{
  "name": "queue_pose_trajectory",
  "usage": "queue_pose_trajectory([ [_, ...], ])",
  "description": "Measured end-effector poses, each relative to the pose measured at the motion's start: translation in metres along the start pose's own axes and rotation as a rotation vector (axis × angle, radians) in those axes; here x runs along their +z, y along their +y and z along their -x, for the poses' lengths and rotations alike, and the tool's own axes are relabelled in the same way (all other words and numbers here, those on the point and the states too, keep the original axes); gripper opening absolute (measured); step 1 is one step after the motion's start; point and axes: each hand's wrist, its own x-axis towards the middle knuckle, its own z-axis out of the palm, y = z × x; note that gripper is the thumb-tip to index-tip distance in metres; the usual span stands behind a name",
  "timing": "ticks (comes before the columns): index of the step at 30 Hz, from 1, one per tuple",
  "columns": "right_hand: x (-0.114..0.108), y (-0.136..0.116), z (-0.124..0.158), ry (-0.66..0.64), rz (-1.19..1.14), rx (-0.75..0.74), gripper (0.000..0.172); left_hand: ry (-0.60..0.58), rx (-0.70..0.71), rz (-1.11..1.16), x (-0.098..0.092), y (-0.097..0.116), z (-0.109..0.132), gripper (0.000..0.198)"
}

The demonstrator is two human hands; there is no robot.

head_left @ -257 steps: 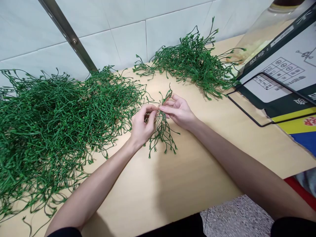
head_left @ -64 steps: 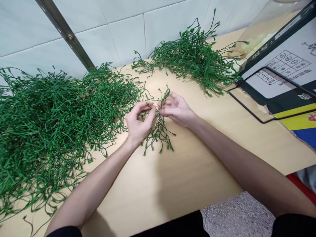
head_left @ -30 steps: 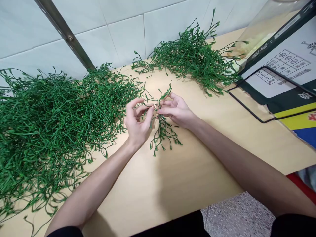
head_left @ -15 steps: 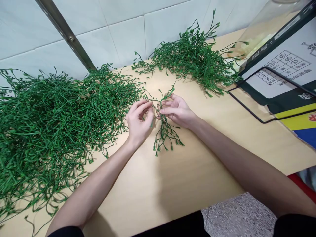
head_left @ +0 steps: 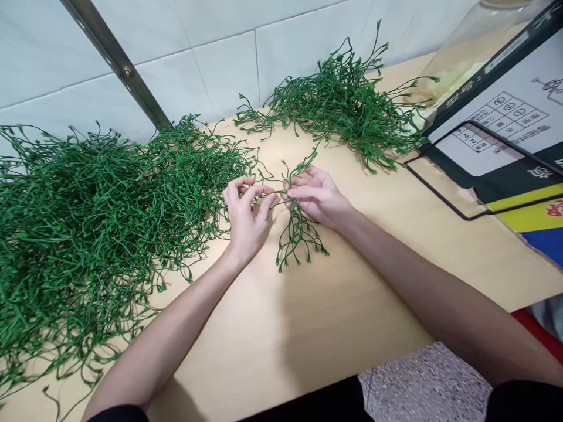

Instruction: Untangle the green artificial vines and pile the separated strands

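Over the middle of the table, my right hand (head_left: 317,196) pinches a small bunch of green artificial plant stems (head_left: 299,233) between thumb and fingers. The branched tips of the bunch hang toward me, and a few stick out above the hand. My left hand (head_left: 249,212) is just left of it, thumb and index finger closed on a thin green stem (head_left: 278,193) that runs across to the bunch. Its other fingers are bent and apart. Right beside my left hand lies a large heap of the same green stems (head_left: 109,217).
A smaller pile of green stems (head_left: 347,105) lies against the tiled wall (head_left: 220,64). On the right a printed box (head_left: 497,129) leans behind a black wire frame (head_left: 440,189), with a clear jar (head_left: 461,44) behind. A metal post (head_left: 127,71) stands at the left.
My left thumb and index finger have come onto a thin stem beside the bunch, and the other fingers have lifted. The right hand keeps its pinch, with the bunch slightly shifted.
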Motion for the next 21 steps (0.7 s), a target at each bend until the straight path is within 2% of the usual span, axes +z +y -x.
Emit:
queue_pose_trajectory([
  [3, 0.0007, 0.0008, -0.0011, 0.036, -0.011, -0.018, 0.054, -0.038, 0.033, -0.052, -0.0002, -0.0002, 0.0009, 0.004],
  [13, 0.0002, 0.0045, -0.0033, 0.108, 0.019, -0.065, 0.063, -0.135, 0.131, -0.006, 0.0014, -0.0015, 0.0010, 0.015],
  [16, -0.0006, 0.0050, -0.0035, 0.098, 0.041, -0.065, 0.064, -0.088, 0.135, 0.049, 0.0021, -0.0027, 0.0002, 0.017],
  [21, 0.0002, 0.0037, -0.0028, 0.114, 0.043, -0.048, 0.062, 0.088, -0.006, 0.189, 0.0020, -0.0040, -0.0042, 0.028],
])
